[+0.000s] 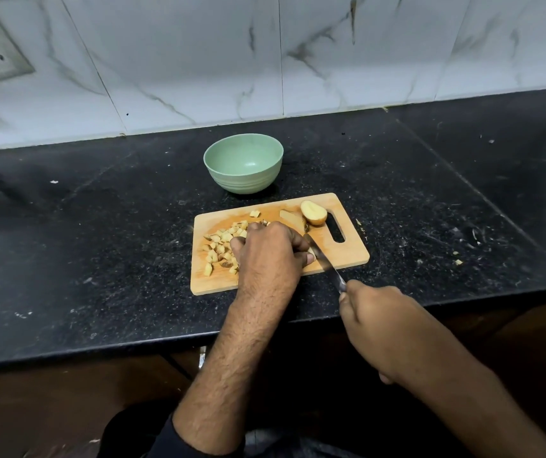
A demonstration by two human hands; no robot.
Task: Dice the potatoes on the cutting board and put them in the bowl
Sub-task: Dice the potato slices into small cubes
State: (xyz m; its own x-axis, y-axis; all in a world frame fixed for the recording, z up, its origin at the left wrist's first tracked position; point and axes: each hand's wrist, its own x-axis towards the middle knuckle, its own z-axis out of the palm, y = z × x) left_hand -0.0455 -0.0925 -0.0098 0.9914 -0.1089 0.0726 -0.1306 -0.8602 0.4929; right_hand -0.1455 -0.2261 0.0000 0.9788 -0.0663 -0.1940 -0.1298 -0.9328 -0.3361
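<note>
1. Potato dice [220, 247] heaped on the cutting board's [347, 252] left half.
2. Right hand [372, 312] near the board's front edge, clenched around a knife [323, 259] handle.
3. Left hand [270, 249] curled over a piece mid-board, blade alongside.
4. Halved potato [313, 212] at the board's far end.
5. Green bowl [243, 163] just beyond the board.

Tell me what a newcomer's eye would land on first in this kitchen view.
First, the left hand pressed down on the wooden cutting board mid-counter, while the right hand at the counter's near edge grips a knife angled under it. Next, the diced potato pieces heaped on the board's left, a potato half at its far right, and the empty green bowl just behind.
</note>
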